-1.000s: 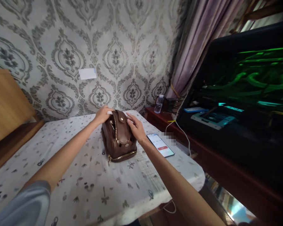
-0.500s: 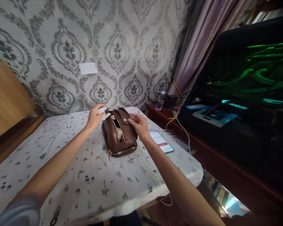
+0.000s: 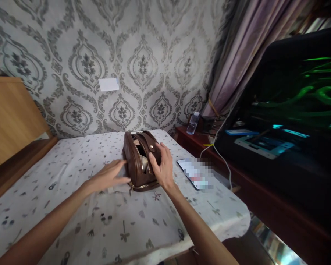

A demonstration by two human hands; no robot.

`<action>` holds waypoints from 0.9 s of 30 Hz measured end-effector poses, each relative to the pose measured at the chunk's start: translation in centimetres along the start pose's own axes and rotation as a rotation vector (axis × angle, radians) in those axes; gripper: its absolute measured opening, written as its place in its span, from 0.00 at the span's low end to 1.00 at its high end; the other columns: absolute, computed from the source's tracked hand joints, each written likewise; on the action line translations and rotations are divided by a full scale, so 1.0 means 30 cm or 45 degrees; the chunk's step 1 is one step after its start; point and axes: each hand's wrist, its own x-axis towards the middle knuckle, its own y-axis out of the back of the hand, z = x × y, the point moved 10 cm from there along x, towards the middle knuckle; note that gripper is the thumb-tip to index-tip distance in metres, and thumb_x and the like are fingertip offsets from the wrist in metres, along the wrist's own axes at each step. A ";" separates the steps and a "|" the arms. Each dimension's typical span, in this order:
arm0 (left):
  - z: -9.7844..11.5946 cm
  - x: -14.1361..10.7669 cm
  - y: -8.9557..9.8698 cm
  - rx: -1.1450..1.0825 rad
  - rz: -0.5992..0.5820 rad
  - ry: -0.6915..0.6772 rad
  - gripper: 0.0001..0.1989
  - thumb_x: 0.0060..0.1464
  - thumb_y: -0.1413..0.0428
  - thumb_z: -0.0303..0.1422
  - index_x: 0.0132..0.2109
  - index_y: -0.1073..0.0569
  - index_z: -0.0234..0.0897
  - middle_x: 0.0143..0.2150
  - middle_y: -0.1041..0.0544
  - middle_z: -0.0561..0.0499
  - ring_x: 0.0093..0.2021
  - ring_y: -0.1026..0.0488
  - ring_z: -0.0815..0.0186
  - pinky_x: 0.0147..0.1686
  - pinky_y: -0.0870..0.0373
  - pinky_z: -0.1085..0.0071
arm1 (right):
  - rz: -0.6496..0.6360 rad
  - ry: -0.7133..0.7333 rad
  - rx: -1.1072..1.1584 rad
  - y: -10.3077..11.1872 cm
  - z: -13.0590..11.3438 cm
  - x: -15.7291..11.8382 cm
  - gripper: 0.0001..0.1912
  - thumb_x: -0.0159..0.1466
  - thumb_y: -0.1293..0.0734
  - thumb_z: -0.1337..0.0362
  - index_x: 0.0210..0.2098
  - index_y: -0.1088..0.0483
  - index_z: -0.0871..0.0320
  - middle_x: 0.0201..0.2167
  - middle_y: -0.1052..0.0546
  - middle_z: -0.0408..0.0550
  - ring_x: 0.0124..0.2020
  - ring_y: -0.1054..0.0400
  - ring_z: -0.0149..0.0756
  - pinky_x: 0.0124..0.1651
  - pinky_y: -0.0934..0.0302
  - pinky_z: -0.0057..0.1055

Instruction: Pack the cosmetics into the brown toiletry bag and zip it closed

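Observation:
A small brown leather bag (image 3: pixel 139 165) with a gold zip stands on the patterned white tablecloth (image 3: pixel 121 221), its top open and a pale item showing inside. My right hand (image 3: pixel 161 167) grips the bag's right side, fingers spread over the flap near its snap. My left hand (image 3: pixel 110 177) lies low over the cloth just left of the bag, fingers stretched out and fingertips close to the bag's base. Whether anything lies under that hand I cannot tell.
A phone (image 3: pixel 194 173) lies on the cloth right of the bag. Behind it are a dark wooden side unit with a water bottle (image 3: pixel 193 123), cables and a black case with green lights (image 3: pixel 292 110). A wooden board (image 3: pixel 11 114) stands at left.
My left hand dropped from the bag's top, where it held something white, down to the cloth beside the bag. My right hand slid from the top to the bag's side.

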 end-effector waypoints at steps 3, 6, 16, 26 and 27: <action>0.019 0.108 0.114 -0.164 0.348 -0.011 0.42 0.59 0.46 0.60 0.73 0.40 0.45 0.73 0.37 0.40 0.71 0.37 0.47 0.64 0.32 0.57 | -0.017 0.058 -0.083 -0.014 -0.008 0.006 0.25 0.72 0.39 0.48 0.61 0.30 0.55 0.61 0.26 0.59 0.66 0.35 0.52 0.69 0.42 0.55; 0.021 0.242 0.174 -0.319 0.595 -0.120 0.43 0.61 0.48 0.60 0.74 0.44 0.42 0.77 0.43 0.39 0.77 0.47 0.50 0.74 0.46 0.55 | -0.049 0.119 -0.134 -0.026 -0.025 0.031 0.24 0.71 0.37 0.48 0.61 0.29 0.54 0.59 0.24 0.59 0.62 0.33 0.53 0.66 0.40 0.54; -0.065 0.436 0.102 -0.453 0.644 0.004 0.42 0.64 0.55 0.61 0.73 0.40 0.37 0.79 0.48 0.38 0.80 0.57 0.53 0.78 0.59 0.55 | -0.110 0.178 -0.296 -0.062 -0.056 0.053 0.25 0.72 0.36 0.49 0.63 0.30 0.54 0.55 0.22 0.57 0.58 0.31 0.52 0.61 0.37 0.49; -0.044 0.441 0.151 -0.293 0.552 0.059 0.35 0.64 0.51 0.51 0.70 0.35 0.34 0.76 0.41 0.37 0.78 0.50 0.52 0.76 0.54 0.56 | -0.187 -0.019 -0.415 -0.067 -0.050 0.092 0.25 0.75 0.39 0.48 0.62 0.28 0.56 0.57 0.20 0.55 0.60 0.31 0.51 0.59 0.38 0.46; -0.040 0.448 0.154 -0.288 0.520 0.071 0.34 0.63 0.49 0.49 0.70 0.34 0.34 0.76 0.40 0.38 0.78 0.49 0.51 0.76 0.53 0.57 | -0.191 -0.031 -0.403 -0.066 -0.049 0.090 0.25 0.75 0.40 0.49 0.63 0.28 0.56 0.57 0.20 0.56 0.61 0.31 0.51 0.60 0.38 0.46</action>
